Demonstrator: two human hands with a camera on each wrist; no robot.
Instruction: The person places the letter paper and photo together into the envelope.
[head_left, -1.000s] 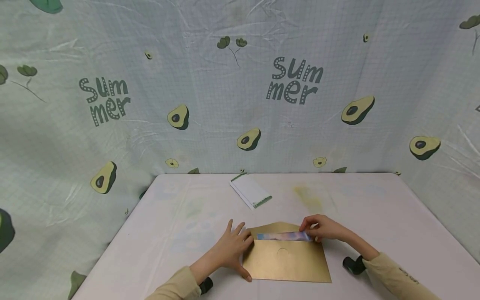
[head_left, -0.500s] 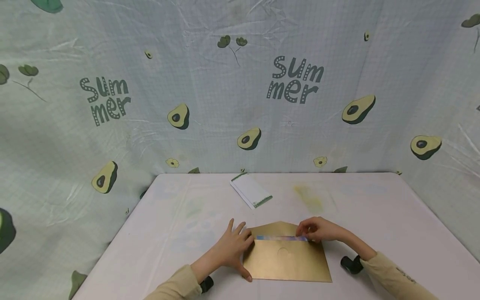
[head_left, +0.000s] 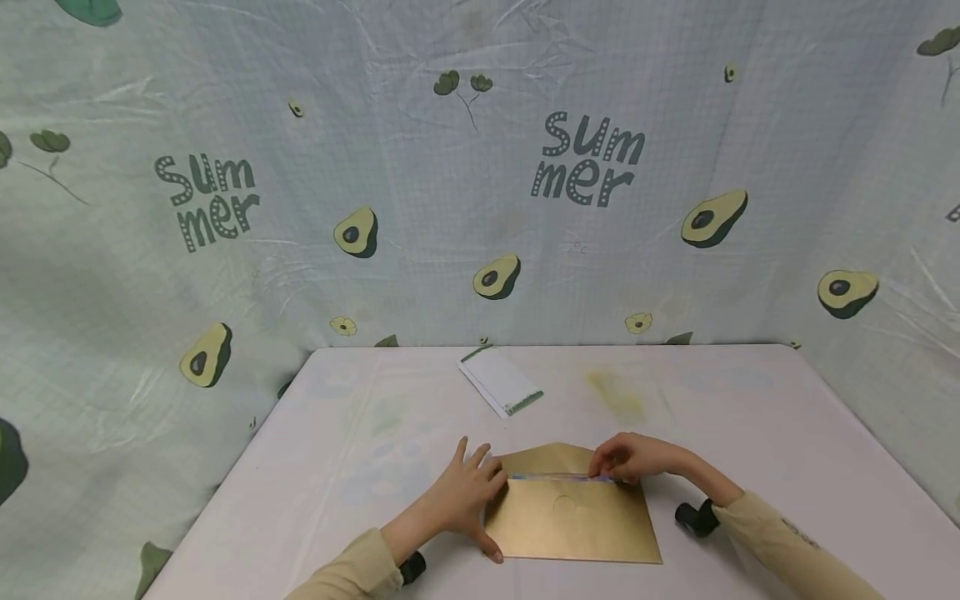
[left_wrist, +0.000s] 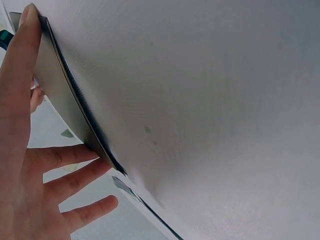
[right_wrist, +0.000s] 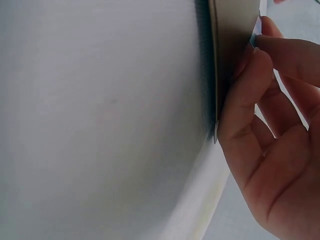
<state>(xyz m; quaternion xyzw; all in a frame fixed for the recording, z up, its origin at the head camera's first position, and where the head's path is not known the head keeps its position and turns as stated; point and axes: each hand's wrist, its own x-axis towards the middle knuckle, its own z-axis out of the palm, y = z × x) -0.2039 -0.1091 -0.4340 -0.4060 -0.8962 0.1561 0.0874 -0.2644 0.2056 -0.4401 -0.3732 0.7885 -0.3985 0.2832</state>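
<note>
The gold envelope (head_left: 573, 517) lies flat on the near middle of the white table (head_left: 750, 433), its pointed flap open and turned away from the person. The left hand (head_left: 465, 500) rests on the envelope's left edge with its fingers spread and straight, thumb along the near corner, holding it down; the left wrist view shows the same flat, splayed fingers (left_wrist: 65, 155) against the envelope's edge. The right hand (head_left: 630, 458) sits at the mouth of the envelope, fingers curled and pinching a colourful card (head_left: 558, 477), of which only a thin bluish strip shows above the pocket. The right wrist view shows curled fingers (right_wrist: 245, 95) against the envelope's edge. Both arms wear beige sleeves (head_left: 352, 571). Farther back on the table, well apart from the envelope, lies a white paper with green trim (head_left: 501, 382), angled. The tabletop has a faint yellowish stain (head_left: 618, 396) right of that paper. Behind and to both sides hangs a pale gridded cloth backdrop (head_left: 450, 183) printed with avocados and the word "summer".
</note>
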